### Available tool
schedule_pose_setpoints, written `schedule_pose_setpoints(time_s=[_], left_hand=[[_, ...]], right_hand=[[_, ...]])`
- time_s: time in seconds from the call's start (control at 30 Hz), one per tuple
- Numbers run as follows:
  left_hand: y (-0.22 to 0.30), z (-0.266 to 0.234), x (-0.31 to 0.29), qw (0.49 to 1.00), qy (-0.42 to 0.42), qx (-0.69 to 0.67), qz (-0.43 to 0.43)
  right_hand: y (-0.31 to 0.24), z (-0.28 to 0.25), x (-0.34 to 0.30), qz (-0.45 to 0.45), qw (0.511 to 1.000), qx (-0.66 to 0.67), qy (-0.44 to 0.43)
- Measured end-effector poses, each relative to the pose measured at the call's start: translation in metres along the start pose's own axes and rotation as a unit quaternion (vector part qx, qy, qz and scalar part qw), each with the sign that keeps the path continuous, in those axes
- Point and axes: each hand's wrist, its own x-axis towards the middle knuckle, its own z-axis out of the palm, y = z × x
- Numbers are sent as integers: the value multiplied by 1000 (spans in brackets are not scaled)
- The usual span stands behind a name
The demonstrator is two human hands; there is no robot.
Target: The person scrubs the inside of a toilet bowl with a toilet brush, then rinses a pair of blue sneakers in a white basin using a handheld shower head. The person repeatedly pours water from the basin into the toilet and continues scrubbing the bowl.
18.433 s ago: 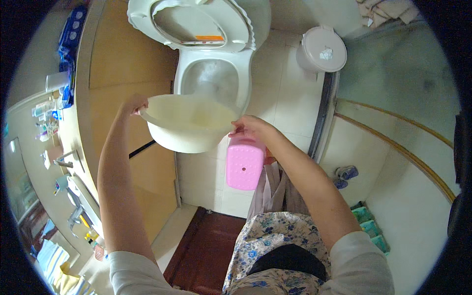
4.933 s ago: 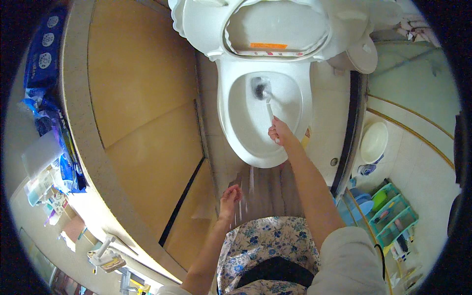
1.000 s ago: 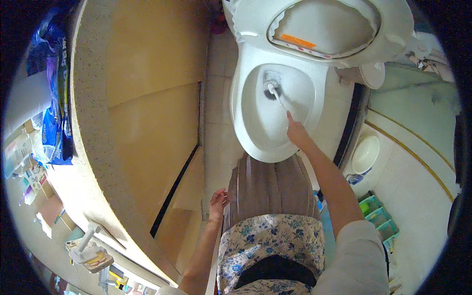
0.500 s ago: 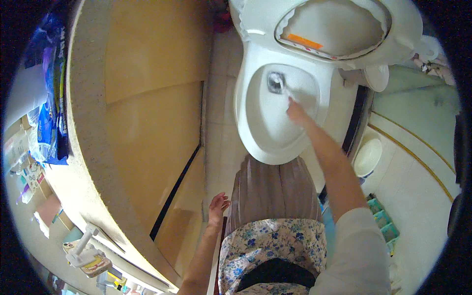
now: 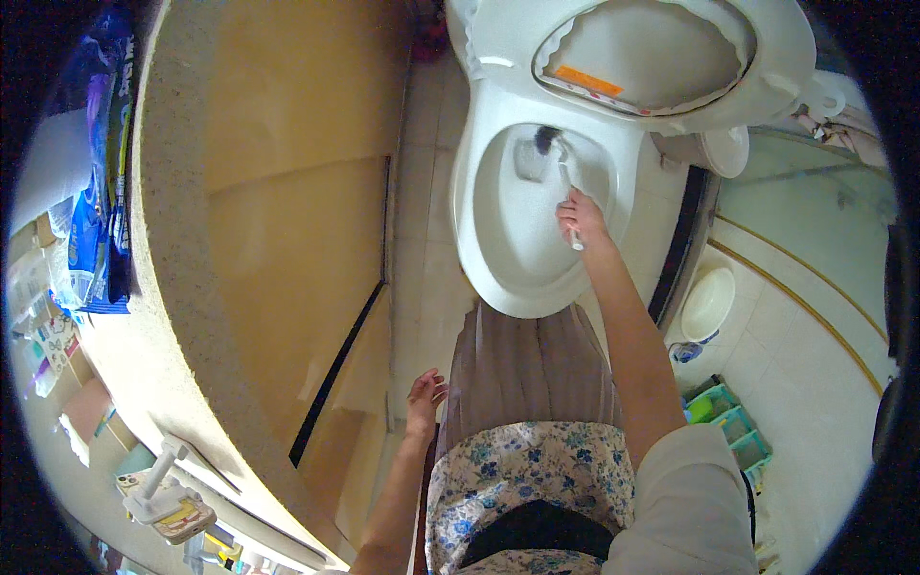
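My right hand (image 5: pixel 583 218) is closed round the white handle of a toilet brush (image 5: pixel 565 172). The handle's end sticks out below my fist, over the bowl. Dark bristles at the brush's far end touch the inner back wall of the white toilet bowl (image 5: pixel 467 216), just above the squarish drain opening (image 5: pixel 532 160). The toilet seat (image 5: pixel 781 57) and lid are raised behind the bowl. My left hand (image 5: pixel 426 398) hangs beside my brown skirt, fingers loosely curled and apart, holding nothing.
At the left runs a countertop (image 5: pixel 182 316) over tan cabinet doors (image 5: pixel 297 220), with blue packages (image 5: pixel 91 240) and a phone on a white stand (image 5: pixel 168 508). Right of the toilet are a lidded bin (image 5: pixel 725 151), a white basin (image 5: pixel 709 305) and a green basket (image 5: pixel 738 431).
The brush head has moved from the drain opening up to the bowl's back wall. My right hand has shifted slightly nearer to me. The left hand has hardly moved.
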Motion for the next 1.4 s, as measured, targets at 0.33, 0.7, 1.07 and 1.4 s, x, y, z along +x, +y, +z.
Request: schedule_pose_setpoints(time_s=[0.33, 0.7, 1.07, 1.4], left_hand=[[4, -10, -7, 1000, 23, -15, 7], [-7, 0, 6, 1000, -2, 5, -5], [-34, 9, -23, 1000, 22, 8, -6], [-29, 31, -23, 998, 54, 15, 28]], right_hand=[[104, 51, 17, -77, 987, -125, 71], [50, 11, 5, -61, 981, -176, 58], [124, -54, -60, -271, 649, -711, -20], [79, -81, -69, -234, 577, -781, -59]])
